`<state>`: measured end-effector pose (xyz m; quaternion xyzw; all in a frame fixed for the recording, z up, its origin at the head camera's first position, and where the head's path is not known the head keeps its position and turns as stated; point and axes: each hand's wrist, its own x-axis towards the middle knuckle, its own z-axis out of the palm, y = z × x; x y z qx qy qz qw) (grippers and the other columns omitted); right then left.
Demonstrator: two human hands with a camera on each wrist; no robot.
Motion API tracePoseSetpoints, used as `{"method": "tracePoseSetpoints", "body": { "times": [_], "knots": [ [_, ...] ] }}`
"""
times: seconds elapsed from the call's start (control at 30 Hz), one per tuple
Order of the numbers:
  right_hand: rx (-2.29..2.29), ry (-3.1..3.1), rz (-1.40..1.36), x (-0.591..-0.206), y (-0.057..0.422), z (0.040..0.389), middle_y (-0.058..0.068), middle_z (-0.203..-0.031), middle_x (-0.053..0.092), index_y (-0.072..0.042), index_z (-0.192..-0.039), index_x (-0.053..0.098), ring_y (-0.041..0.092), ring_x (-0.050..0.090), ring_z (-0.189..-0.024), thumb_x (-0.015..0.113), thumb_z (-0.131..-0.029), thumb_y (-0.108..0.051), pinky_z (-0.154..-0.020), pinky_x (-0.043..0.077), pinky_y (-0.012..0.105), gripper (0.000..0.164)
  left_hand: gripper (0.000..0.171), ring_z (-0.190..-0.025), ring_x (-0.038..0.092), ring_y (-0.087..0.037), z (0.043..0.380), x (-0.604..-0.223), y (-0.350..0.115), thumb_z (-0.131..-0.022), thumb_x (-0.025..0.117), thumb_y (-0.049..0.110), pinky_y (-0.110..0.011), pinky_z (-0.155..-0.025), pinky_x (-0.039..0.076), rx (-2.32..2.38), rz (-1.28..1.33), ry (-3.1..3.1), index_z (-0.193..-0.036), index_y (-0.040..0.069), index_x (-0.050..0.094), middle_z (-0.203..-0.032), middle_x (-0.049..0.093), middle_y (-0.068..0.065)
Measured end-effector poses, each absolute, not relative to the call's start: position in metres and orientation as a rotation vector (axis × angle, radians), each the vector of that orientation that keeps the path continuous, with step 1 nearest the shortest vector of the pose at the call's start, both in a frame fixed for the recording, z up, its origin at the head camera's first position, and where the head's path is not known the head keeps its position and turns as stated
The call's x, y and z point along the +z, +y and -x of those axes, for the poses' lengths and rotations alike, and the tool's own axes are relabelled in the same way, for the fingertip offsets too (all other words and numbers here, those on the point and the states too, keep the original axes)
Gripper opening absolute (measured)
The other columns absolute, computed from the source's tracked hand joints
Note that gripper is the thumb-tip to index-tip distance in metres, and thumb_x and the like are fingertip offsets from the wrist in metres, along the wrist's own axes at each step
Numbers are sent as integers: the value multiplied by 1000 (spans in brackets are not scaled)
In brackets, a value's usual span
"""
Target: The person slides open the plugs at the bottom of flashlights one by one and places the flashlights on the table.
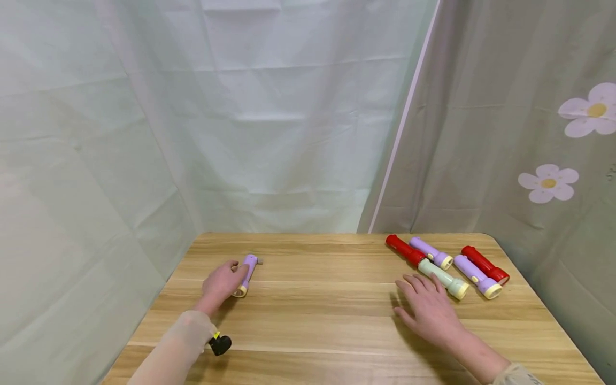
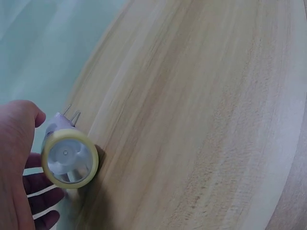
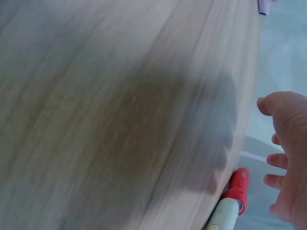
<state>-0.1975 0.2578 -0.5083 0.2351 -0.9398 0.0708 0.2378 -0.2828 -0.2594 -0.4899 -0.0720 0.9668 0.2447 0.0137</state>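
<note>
On the left of the table lies a purple flashlight [image 1: 251, 260] with a cream rim round its lens [image 2: 69, 160]. Metal prongs [image 2: 75, 117] stick out near its far end. My left hand [image 1: 223, 284] is spread around this flashlight, its thumb apart from the body and its fingers along the other side; whether the fingers touch it, I cannot tell. Over the right half, my right hand [image 1: 428, 310] hovers palm down with fingers extended, holding nothing. Just beyond its fingers is a pale green flashlight [image 1: 440, 277], whose end also shows in the right wrist view.
Close by the green one lie two red flashlights [image 1: 403, 249] [image 1: 483, 264] and two purple flashlights [image 1: 428, 250] [image 1: 476, 275]. Curtains [image 1: 289, 133] hang behind and beside the wooden table [image 1: 327, 310]. A black device [image 1: 220, 344] sits on my left wrist.
</note>
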Motion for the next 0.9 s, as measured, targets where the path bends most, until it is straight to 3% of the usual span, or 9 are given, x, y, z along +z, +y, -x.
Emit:
{"method": "tracePoseSetpoints", "body": {
  "times": [0.33, 0.53, 0.9],
  "knots": [
    [179, -2655, -566, -499, 272, 198, 19, -134, 61, -4, -133, 63, 42, 52, -126, 82, -83, -39, -111, 23, 69, 63, 80, -132, 42, -56, 283, -480, -250, -103, 42, 60, -70, -103, 35, 688, 105, 3166, -157, 0, 33, -149, 43, -34],
    [211, -2621, -550, -494, 284, 199, 19, -133, 61, -3, -131, 64, 43, 52, -123, 83, -82, -37, -109, 24, 69, 63, 75, -137, 37, -54, 278, -470, -231, -102, 49, 53, -69, -111, 25, 677, -25, 3242, -158, 5, 34, -153, 41, -30],
    [179, -2594, -481, -482, 314, 204, 23, -129, 62, -3, -130, 64, 49, 51, -122, 81, -82, -32, -106, 27, 71, 59, 76, -143, 36, -45, 260, -458, -184, -100, 56, 54, -64, -117, 21, 673, -372, 3248, -158, 7, 37, -155, 44, -20]
  ]
}}
